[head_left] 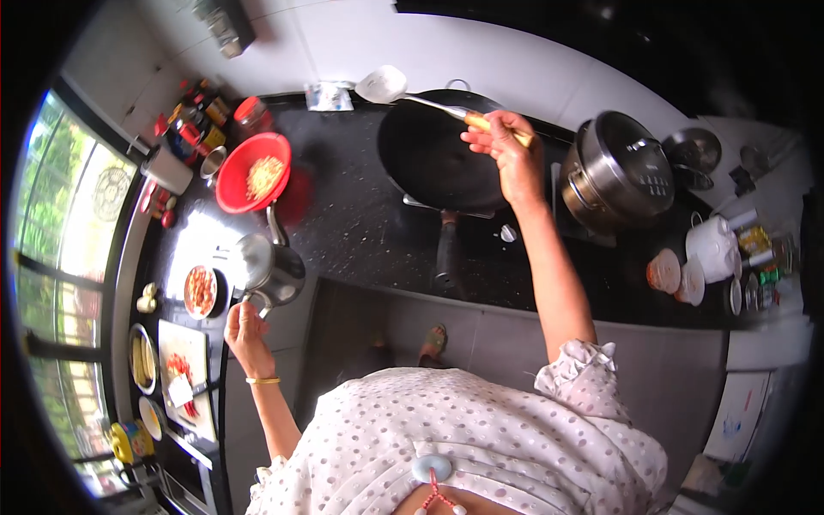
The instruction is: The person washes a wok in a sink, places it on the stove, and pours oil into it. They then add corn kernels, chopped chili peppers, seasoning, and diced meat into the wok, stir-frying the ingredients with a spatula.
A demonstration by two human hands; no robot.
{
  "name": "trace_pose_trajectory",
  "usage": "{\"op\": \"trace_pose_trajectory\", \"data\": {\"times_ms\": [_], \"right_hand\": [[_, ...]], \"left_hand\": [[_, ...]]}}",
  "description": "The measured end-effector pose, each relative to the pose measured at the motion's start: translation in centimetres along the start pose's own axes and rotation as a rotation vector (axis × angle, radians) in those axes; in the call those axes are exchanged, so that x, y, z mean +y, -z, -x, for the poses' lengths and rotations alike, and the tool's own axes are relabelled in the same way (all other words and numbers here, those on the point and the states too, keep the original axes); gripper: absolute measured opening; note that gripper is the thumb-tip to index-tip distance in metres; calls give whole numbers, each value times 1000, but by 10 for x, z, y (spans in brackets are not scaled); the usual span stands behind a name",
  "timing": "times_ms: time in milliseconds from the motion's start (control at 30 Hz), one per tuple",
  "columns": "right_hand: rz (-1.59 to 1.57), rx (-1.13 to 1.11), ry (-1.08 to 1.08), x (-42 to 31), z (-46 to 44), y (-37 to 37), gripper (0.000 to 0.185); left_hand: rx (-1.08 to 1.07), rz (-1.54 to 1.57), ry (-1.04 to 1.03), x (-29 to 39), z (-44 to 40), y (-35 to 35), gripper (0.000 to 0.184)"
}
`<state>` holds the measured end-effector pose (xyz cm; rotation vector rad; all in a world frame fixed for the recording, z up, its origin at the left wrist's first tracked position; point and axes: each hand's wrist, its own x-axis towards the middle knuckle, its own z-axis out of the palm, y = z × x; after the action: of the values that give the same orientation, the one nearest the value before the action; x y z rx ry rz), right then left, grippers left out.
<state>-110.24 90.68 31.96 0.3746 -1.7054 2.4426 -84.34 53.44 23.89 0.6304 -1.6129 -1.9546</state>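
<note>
My right hand (pixel 508 148) is closed around the yellow handle of a spatula (pixel 433 105). Its pale, wide blade points left, above the far rim of a black wok (pixel 433 159), whose dark handle points toward me. At the left, my left hand (pixel 247 330) grips the handle of a shiny metal pot (pixel 286 273) at the counter's inner corner. Past the pot, a red plastic basin (pixel 225 182) holds pale, chopped food (pixel 266 176). Left of the pot sits a bowl of reddish chopped food (pixel 200 292).
Right of the wok stands a large lidded steel pot (pixel 614 176). A cutting board (pixel 199 343) with chopped red pieces and a cleaver (pixel 181 392) lies at the left. Bottles (pixel 202 129) crowd the back left corner; containers (pixel 712 247) line the right end.
</note>
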Motion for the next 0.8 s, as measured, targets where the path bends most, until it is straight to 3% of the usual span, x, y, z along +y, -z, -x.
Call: {"op": "trace_pose_trajectory", "data": {"times_ms": [233,433,667,800], "right_hand": [[38,-279,-27,-32,21,-91,34],[23,-601,-64,-12,72,-244,31],[-152,-1088,-132,38,228,-488,18],[-94,-1468,87,49,349,-604,14]], "left_hand": [[142,-16,-19,0,36,46,17],[191,-18,-56,5,69,137,18],[318,-99,-54,10,130,279,17],[472,-172,-76,10,167,341,18]]}}
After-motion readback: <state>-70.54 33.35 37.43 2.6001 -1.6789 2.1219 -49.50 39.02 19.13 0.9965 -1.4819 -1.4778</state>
